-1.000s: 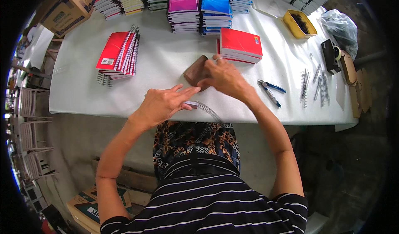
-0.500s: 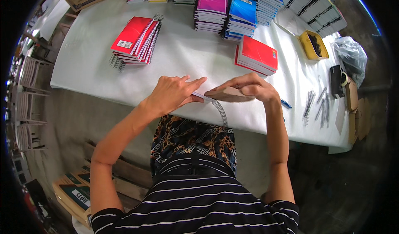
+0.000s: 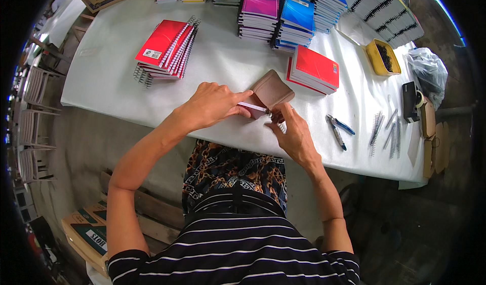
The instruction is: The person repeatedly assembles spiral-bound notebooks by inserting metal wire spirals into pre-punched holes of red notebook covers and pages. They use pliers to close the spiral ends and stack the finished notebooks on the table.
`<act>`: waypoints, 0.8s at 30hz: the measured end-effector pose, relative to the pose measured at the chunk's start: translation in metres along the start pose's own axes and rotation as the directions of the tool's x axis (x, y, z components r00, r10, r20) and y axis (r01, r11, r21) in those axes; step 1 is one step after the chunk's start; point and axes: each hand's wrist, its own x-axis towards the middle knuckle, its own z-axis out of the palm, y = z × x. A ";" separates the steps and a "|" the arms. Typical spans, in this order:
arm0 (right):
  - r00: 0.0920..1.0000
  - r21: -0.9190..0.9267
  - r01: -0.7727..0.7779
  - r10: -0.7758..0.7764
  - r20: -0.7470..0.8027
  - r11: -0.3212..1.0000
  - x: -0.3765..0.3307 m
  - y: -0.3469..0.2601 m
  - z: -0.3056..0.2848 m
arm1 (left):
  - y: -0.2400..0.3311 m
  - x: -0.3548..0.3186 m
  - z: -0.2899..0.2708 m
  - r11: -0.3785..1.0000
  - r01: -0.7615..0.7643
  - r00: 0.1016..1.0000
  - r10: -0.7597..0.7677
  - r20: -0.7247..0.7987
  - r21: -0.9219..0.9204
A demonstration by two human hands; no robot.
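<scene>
My left hand (image 3: pixel 215 105) is closed on a thin notebook (image 3: pixel 254 106), held edge-up near the table's front edge with its pale spine side showing. At the notebook's right end my right hand (image 3: pixel 293 133) pinches a wire spiral coil (image 3: pixel 282 127), fingertips touching that corner; part of the coil is hidden by the fingers. Just beyond both hands stands a brown textured pad (image 3: pixel 273 88), touched by neither palm as far as I can see. Red notebooks with coils (image 3: pixel 164 44) are stacked at the left, and red notebooks (image 3: pixel 315 67) without visible coils at the right.
Purple (image 3: pixel 259 2) and blue notebook stacks (image 3: pixel 297 10) stand at the back. To the right are pliers (image 3: pixel 336 130), loose wire coils (image 3: pixel 377 128), a yellow tub (image 3: pixel 378 57) of dark pieces, a tape dispenser (image 3: pixel 411 102) and a plastic bag (image 3: pixel 428 67).
My right hand has let go of the brown pad, which now rests beyond the notebook, and has moved down and left onto the coil. My left hand stays on the notebook.
</scene>
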 end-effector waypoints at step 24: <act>0.789 0.185 0.150 -0.231 0.569 0.971 0.058 -0.002 -0.052 | -0.006 -0.027 0.012 0.997 -0.042 0.976 0.055 -0.211 0.070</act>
